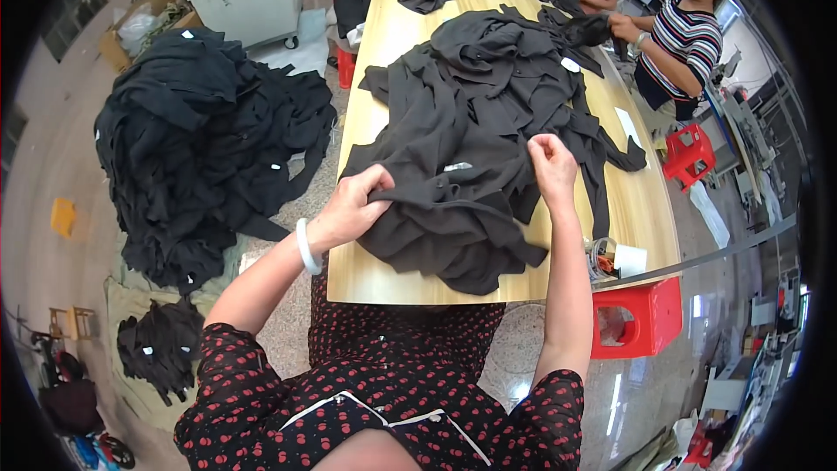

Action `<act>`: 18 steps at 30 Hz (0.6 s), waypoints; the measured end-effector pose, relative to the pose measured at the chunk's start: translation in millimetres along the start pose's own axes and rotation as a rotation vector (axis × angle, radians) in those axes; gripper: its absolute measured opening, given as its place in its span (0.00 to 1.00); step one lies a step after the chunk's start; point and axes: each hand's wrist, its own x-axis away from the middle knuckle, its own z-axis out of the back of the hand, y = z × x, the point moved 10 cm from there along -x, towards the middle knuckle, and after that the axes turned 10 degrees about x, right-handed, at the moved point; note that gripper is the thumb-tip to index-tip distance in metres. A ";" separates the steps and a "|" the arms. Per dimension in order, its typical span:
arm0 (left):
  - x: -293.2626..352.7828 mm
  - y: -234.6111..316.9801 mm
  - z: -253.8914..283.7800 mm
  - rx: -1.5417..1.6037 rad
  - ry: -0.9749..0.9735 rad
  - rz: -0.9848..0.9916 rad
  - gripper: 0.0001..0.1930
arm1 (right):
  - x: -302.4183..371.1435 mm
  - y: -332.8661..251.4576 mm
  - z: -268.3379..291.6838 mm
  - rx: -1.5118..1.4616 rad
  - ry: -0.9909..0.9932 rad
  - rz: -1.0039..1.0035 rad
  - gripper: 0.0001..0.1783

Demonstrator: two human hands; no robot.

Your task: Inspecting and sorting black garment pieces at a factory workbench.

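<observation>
A black garment (449,231), soft and crumpled, lies across the near end of the light wooden table (375,283). My left hand (353,207) grips its left edge, thumb and fingers closed on the fabric. A pale label (458,167) shows on the dark cloth between my hands. Raised at the garment's right side, my right hand (554,167) has its fingers pinched together; what they hold, if anything, is too small to make out. Just beyond, a heap of similar black garments (488,52) covers the middle of the table.
A large pile of dark garments (192,139) lies on the floor at left, with a smaller pile (159,344) nearer. A jar (602,259) and white roll (629,261) stand at the table's right edge, above a red stool (641,318). A person in stripes (680,39) handles dark cloth at far right.
</observation>
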 end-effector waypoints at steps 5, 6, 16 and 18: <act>48.5 -42.9 -25.8 -0.408 -0.459 0.214 0.09 | 59.9 -24.0 -51.9 -0.161 -0.462 0.115 0.06; 53.1 -43.1 -28.0 -0.368 -0.460 0.175 0.09 | 72.5 -25.1 -65.2 -0.215 -0.560 0.065 0.06; 63.4 -17.9 -21.2 -0.311 -0.083 -0.029 0.08 | 141.4 -72.2 -117.4 -0.009 -0.788 0.512 0.16; 69.7 -17.5 0.6 -0.137 0.075 0.049 0.07 | 154.5 -58.9 -123.7 0.111 -0.857 0.493 0.18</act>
